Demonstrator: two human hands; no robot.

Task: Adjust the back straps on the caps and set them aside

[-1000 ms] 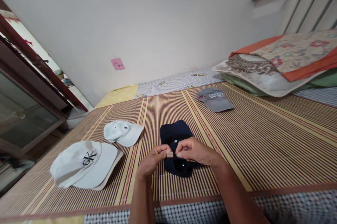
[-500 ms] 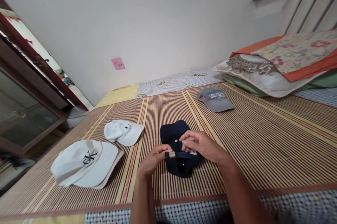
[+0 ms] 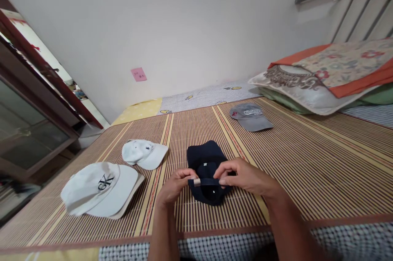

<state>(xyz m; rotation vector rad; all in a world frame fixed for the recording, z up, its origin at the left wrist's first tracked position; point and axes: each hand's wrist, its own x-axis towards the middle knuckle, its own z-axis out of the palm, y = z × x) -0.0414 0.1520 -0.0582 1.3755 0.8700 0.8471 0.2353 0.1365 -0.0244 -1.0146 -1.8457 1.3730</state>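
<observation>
With thumb and fingers nearly closed, the left hand [image 3: 172,187] and right hand [image 3: 247,177] pinch opposite ends of the back strap [image 3: 209,182] on the upturned navy baseball cap [image 3: 203,153], which lies on the striped mat [image 3: 294,171], adjustment calling for steady fingertips.

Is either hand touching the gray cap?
No, the left hand and right hand hold the dark strap; the gray cap lies apart on the mat.

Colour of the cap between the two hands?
The cap is dark navy blue; it shows best in the head view.
</observation>
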